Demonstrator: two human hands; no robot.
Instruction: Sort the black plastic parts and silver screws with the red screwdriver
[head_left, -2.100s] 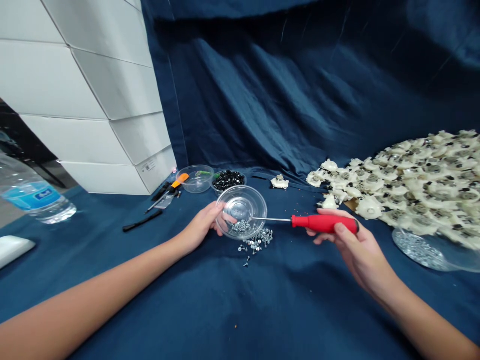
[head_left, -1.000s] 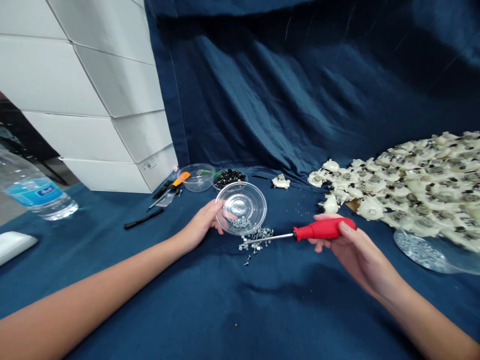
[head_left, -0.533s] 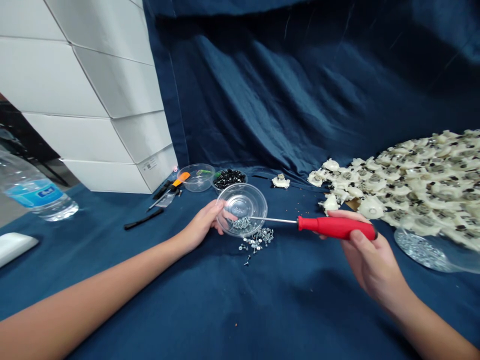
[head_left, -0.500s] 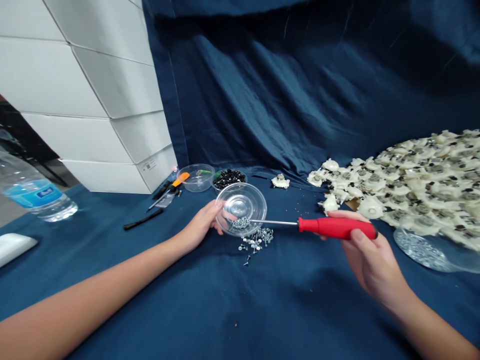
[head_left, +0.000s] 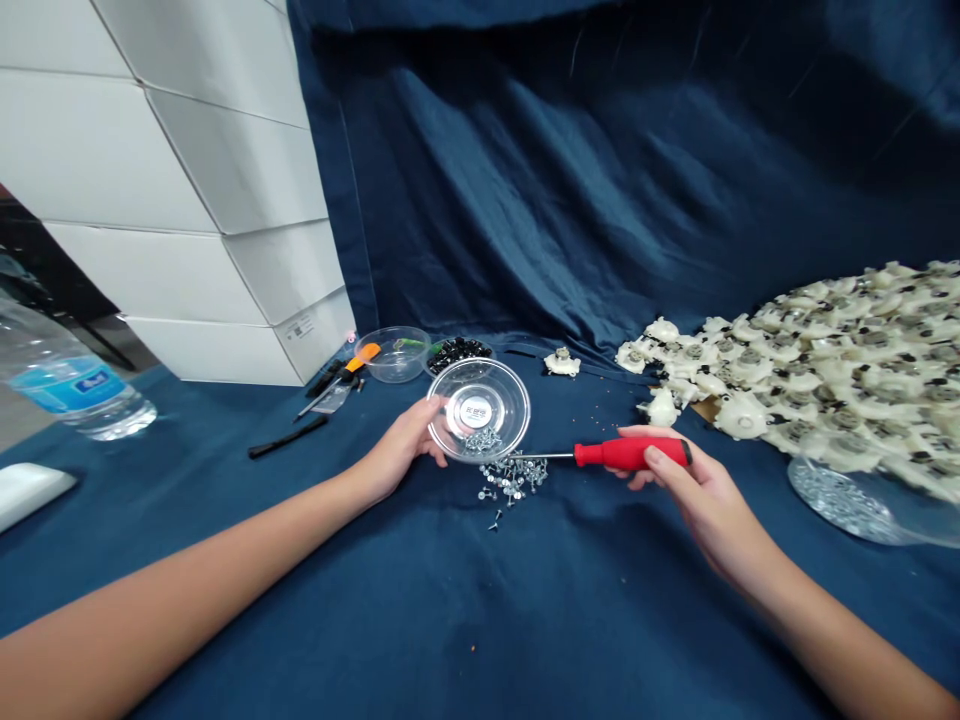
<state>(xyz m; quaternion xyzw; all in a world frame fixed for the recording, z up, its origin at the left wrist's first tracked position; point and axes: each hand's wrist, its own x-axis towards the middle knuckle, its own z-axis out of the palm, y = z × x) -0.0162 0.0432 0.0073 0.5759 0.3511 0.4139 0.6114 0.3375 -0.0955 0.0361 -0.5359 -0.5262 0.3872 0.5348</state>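
My left hand (head_left: 409, 440) is closed on the left rim of a clear plastic bowl (head_left: 510, 395), which is tilted toward me. Small silver screws (head_left: 481, 440) lie gathered at the bowl's lower side. Right below it, more loose screws (head_left: 517, 484) are heaped on the cloth. In my right hand (head_left: 694, 480) is a screwdriver with a red handle (head_left: 626, 453), held level. Its thin shaft points left, and the tip is at the bowl's lower right edge, over the heap; I cannot tell whether it touches.
White boxes (head_left: 262, 260) are stacked at the left, near a water bottle (head_left: 82, 390). Behind the bowl stand a dish of black parts (head_left: 459, 351) and another clear dish (head_left: 396, 360). Cream plastic parts (head_left: 825, 370) pile up at the right, beside a container of screws (head_left: 847, 500).
The screwdriver has moved left and slightly down, its shaft shifting from inside the bowl to its lower edge. The bowl has risen slightly and tilted a little differently.
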